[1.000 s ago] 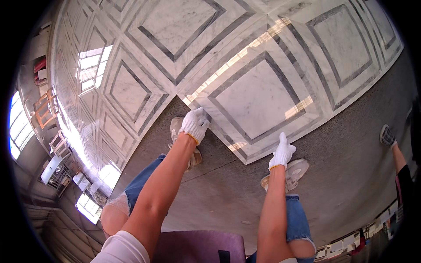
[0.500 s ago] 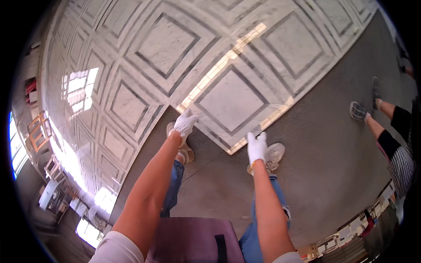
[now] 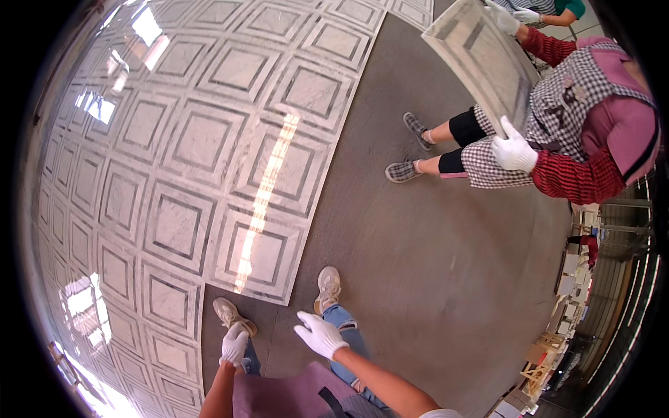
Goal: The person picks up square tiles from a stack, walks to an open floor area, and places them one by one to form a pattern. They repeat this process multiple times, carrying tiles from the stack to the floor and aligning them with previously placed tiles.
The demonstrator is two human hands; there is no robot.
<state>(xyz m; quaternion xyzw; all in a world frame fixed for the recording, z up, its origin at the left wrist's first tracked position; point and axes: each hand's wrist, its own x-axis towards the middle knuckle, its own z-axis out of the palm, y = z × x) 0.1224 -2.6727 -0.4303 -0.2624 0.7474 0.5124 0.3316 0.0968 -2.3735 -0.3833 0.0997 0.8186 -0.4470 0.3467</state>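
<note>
In the head view, the right hand point(image 3: 322, 336) is held empty with fingers extended; the left hand point(image 3: 235, 343) is partly curled, its fingertips hard to make out, so its hold cannot be told. The corner marble tile point(image 3: 261, 258) is seen ahead of both, nearer the right; no long axis is evident. Well ahead-right, a patterned panel point(image 3: 481, 63), cut off above, is held by a co-worker point(image 3: 557, 122).
</note>
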